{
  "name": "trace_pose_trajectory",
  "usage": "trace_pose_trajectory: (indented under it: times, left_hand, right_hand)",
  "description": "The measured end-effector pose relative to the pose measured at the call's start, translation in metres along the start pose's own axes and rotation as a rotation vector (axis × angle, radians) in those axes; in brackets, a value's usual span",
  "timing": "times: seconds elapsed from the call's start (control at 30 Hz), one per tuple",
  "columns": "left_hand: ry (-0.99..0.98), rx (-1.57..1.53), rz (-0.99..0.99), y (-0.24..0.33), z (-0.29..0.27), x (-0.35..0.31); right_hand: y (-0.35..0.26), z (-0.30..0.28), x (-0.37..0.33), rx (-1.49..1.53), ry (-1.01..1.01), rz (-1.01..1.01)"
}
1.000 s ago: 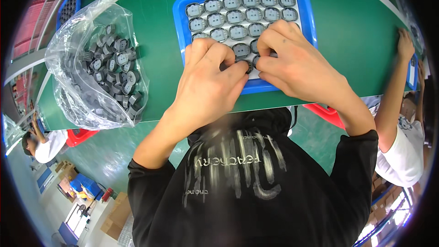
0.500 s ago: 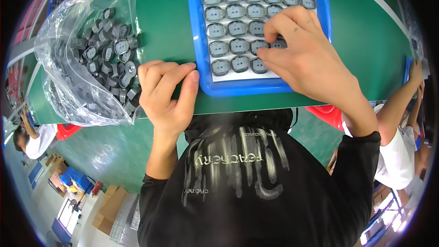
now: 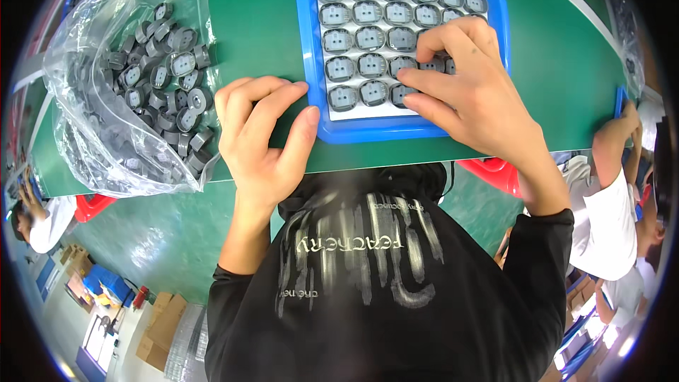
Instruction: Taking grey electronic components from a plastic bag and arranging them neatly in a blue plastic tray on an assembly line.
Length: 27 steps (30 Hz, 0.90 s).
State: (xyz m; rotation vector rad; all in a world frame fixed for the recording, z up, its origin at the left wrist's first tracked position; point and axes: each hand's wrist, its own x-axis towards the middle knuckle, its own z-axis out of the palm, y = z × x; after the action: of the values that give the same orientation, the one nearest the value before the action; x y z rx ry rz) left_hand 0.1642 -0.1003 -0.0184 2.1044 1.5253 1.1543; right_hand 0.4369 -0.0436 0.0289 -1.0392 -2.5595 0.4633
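A blue tray [image 3: 309, 49] lies on the green table, with a white liner in its bottom. Rows of small grey oval plastic parts [image 3: 369, 38] with two holes sit in it. My right hand [image 3: 470, 81] is over the tray's right side, thumb and index finger apart, tips close to parts in the nearer rows; no part shows between them. That hand hides several parts at the right. At the tray's left rim, my left hand [image 3: 263, 134] rests open, its fingertips by the edge and its thumb spread away.
Left of the tray, a clear plastic bag [image 3: 78, 110] holds a heap of loose grey parts [image 3: 182, 64]. Red stools [image 3: 491, 173] stand below the table edge. Other people [image 3: 601, 219] sit at the right and far left. Cardboard boxes [image 3: 161, 329] are on the floor.
My right thumb and index finger have spread apart above the parts. My left thumb has moved farther from its fingers. The whole view has shifted slightly.
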Motion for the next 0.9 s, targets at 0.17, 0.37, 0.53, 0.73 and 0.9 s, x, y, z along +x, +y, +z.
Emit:
trace_pose_trajectory:
  times: [0.17, 0.37, 0.53, 0.73, 0.9]
  left_hand:
    - [-0.003, 0.004, 0.006, 0.002, 0.000, -0.001]
    - [0.004, 0.007, -0.004, 0.000, 0.001, 0.000]
    - [-0.048, 0.059, 0.029, 0.004, 0.000, 0.002]
    - [-0.239, 0.125, 0.104, 0.023, 0.004, 0.035]
    - [-0.347, 0.145, 0.113, 0.020, 0.016, 0.047]
  right_hand:
    - [-0.006, -0.001, -0.001, -0.095, -0.021, -0.005]
    - [0.002, -0.005, -0.004, -0.027, -0.037, -0.006]
    - [-0.003, -0.002, -0.015, 0.036, 0.035, 0.007]
    - [-0.005, 0.005, -0.009, -0.015, -0.024, -0.078]
    - [-0.001, 0.007, -0.010, 0.010, -0.011, -0.080]
